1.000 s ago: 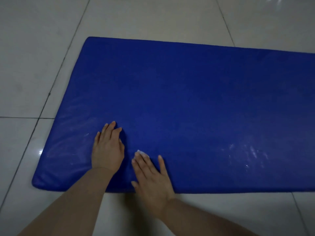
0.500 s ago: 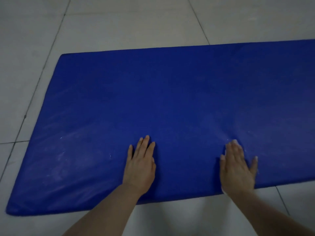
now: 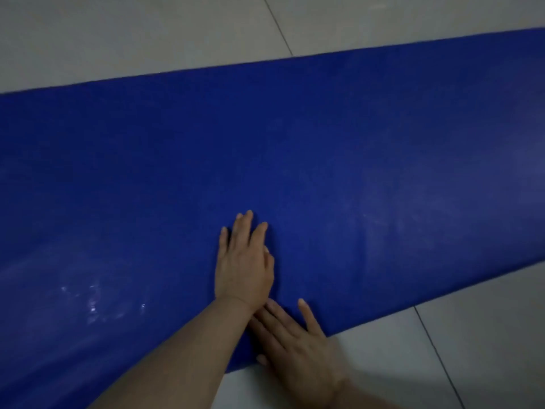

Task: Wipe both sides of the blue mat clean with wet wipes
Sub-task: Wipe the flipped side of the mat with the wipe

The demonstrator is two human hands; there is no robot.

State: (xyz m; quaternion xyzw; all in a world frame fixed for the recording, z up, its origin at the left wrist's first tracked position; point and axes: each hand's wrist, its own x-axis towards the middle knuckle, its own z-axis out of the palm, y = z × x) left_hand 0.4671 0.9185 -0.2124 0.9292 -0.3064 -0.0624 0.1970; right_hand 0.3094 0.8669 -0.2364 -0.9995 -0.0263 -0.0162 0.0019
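Mat flat on floor, left hand open, palm pressing mat, right hand flat at near edge, fingers straight, nothing gripped

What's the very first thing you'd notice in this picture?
The big blue mat lying on the pale tiled floor fills nearly the whole view. Near its front edge the left hand presses flat on it, and the right hand lies flat just behind that wrist. Shiny wet streaks glint at lower left.
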